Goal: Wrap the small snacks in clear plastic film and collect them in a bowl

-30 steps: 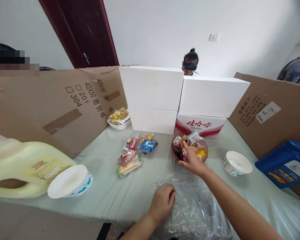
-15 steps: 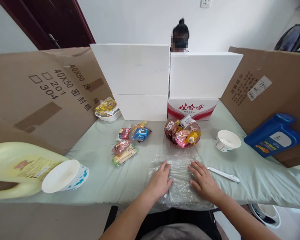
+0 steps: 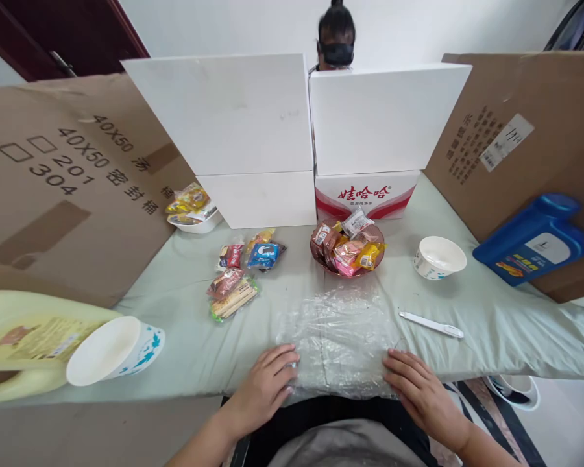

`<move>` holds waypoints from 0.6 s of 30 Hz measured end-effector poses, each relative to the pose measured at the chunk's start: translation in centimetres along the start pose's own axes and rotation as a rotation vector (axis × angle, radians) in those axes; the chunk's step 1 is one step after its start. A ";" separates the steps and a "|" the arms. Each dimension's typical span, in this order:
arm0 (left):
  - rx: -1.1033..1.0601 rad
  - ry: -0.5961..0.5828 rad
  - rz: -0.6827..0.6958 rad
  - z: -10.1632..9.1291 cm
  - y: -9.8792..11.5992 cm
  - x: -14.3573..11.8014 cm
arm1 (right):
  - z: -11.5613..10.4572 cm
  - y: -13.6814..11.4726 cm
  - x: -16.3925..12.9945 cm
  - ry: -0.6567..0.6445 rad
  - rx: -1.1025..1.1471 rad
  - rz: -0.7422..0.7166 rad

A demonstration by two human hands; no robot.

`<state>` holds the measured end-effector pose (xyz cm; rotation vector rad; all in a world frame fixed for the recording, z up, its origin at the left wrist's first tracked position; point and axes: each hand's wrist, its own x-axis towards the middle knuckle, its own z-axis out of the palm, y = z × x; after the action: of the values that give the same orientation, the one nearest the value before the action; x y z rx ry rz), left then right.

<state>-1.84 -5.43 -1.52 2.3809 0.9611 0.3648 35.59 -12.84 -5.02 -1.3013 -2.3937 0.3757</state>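
Note:
A crinkled sheet of clear plastic wrap [image 3: 338, 337] lies spread on the cloth at the table's near edge. My left hand [image 3: 267, 383] rests at its lower left border, fingers stretched out and pointing inward. At the lower right border, my right hand [image 3: 421, 389] touches the plastic with its fingers extended side by side. Neither hand grips anything that I can see. A white utility knife [image 3: 432, 325] lies just beyond my right hand. Behind the plastic stands a reddish bowl [image 3: 346, 271] heaped with wrapped snacks.
Several packaged snacks [image 3: 233, 297] lie left of centre. Paper bowls stand at right [image 3: 439, 258] and tilted at left [image 3: 117, 350]. A yellow jug [image 3: 39, 337] and a blue bottle [image 3: 535, 240] flank the table. White boxes [image 3: 253, 123] wall the back; a person [image 3: 337, 32] is behind.
Both hands have slid toward me and apart, from the middle of the plastic to its two lower sides. The view has tilted slightly downward.

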 end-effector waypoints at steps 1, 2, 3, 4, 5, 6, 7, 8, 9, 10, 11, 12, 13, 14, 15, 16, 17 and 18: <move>-0.043 -0.011 -0.018 -0.4 0.1 -0.2 | -0.1 -0.3 0.1 0.018 0.037 0.007; -0.106 -0.025 -0.054 -0.8 0.3 -0.2 | -0.4 -0.6 0.4 0.031 0.086 0.026; -0.183 -0.048 -0.108 -1.3 0.6 -0.1 | -0.7 -0.8 0.6 0.041 0.139 0.057; -0.259 -0.075 -0.172 -1.8 1.0 0.1 | -1.0 -1.0 0.9 0.053 0.189 0.097; -0.314 -0.100 -0.237 -2.3 1.2 0.5 | -1.3 -1.0 1.3 0.068 0.229 0.141; -0.336 -0.115 -0.284 -2.7 1.4 0.9 | -1.5 -1.1 1.7 0.088 0.258 0.182; -0.322 -0.114 -0.302 -3.0 1.5 1.4 | -1.6 -1.0 2.2 0.110 0.274 0.216; -0.280 -0.094 -0.288 -3.2 1.4 2.0 | -1.6 -0.9 2.8 0.131 0.281 0.242; -0.224 -0.059 -0.260 -3.4 1.2 2.5 | -1.4 -0.9 3.4 0.152 0.285 0.262; -0.169 -0.017 -0.240 -3.4 0.9 3.0 | -1.2 -0.8 4.0 0.170 0.286 0.280; -0.122 0.020 -0.240 -3.5 0.4 3.6 | -1.0 -0.7 4.7 0.187 0.283 0.302; -0.080 0.049 -0.266 -3.5 -0.1 4.0 | -0.6 -0.6 5.4 0.204 0.274 0.334; -0.039 0.068 -0.312 -3.5 -0.7 4.4 | -0.3 -0.5 6.0 0.220 0.258 0.377; 0.005 0.079 -0.365 -3.5 -1.2 4.8 | 0.0 -0.4 6.7 0.229 0.231 0.428; 0.051 0.084 -0.410 -3.5 -1.7 5.1 | 0.3 -0.3 7.2 0.226 0.194 0.479; 0.103 0.095 -0.438 -3.5 -2.0 5.3 | 0.6 -0.2 7.8 0.207 0.149 0.525; 0.164 0.123 -0.450 -3.3 -2.2 5.5 | 0.8 -0.2 8.3 0.176 0.098 0.559; 0.237 0.175 -0.453 -3.1 -2.1 5.7 | 1.1 -0.1 8.7 0.141 0.046 0.579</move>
<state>-0.32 1.04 0.05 2.2662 1.6626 0.2991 30.73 -5.63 -4.09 -1.9162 -1.8479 0.4727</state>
